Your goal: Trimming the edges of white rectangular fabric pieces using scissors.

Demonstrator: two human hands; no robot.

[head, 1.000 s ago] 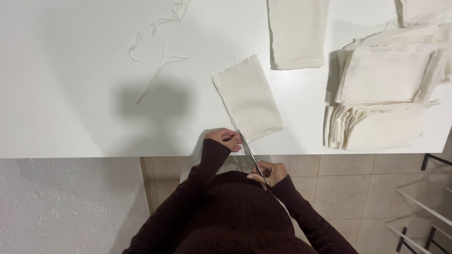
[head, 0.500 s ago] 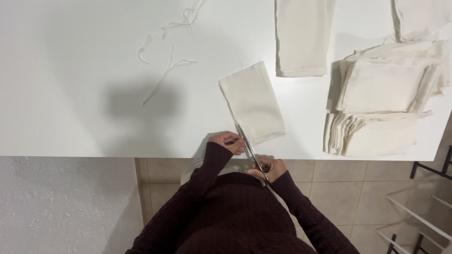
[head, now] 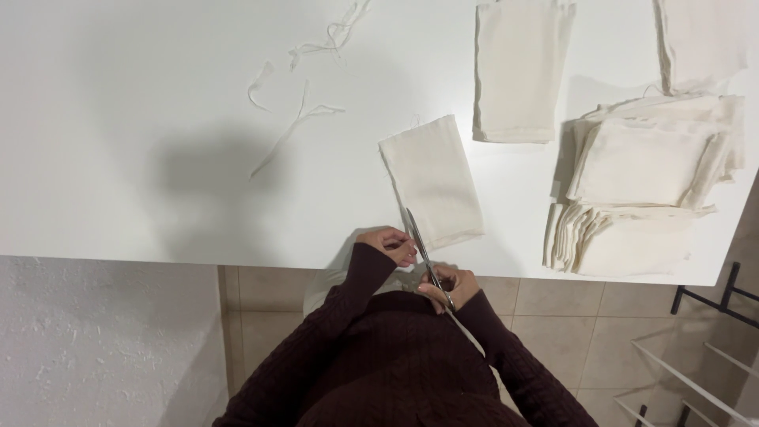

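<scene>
Along the table's near edge, the scissors' [head: 423,255] handles are lying hidden inside the right hand [head: 449,286], and the cut line itself is too small to make out. Upper right, 1 pale cloth [head: 700,39] is running off frame. Other items lying on the white table [head: 142,158]: 1 folded cloth [head: 518,71], 1 stack of folded cloths [head: 640,190], loose trimmed strips [head: 296,103]. Left hand [head: 387,243] is pinching the near corner of the cream cloth piece [head: 433,180], fingers curled. Right hand is gripping the scissors, blades pointing along the cloth piece's left edge.
</scene>
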